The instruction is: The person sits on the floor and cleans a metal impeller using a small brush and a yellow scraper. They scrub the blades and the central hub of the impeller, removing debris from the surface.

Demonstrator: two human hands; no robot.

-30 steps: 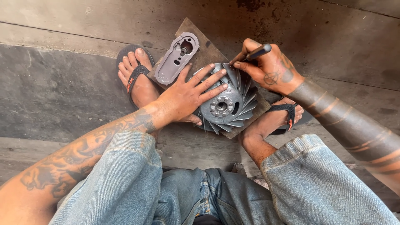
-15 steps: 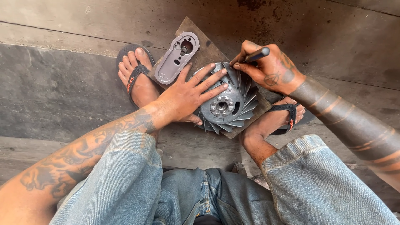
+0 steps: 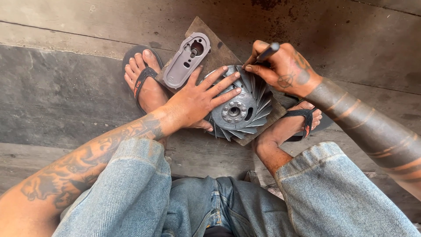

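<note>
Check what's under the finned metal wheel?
The finned metal wheel lies on a brown board on the floor, left hand spread over it. The board beneath the wheel is hidden.

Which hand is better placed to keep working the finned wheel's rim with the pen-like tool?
Right, probably. The right hand already grips the dark tool, with its fingertips at the upper rim of the finned wheel. The left hand lies flat across the wheel, pressing it onto the wooden board.

The fan wheel (image 3: 239, 107) lies on the board (image 3: 219, 55), right of and nearer than the plate (image 3: 186, 60). The board sits between both feet.
</note>
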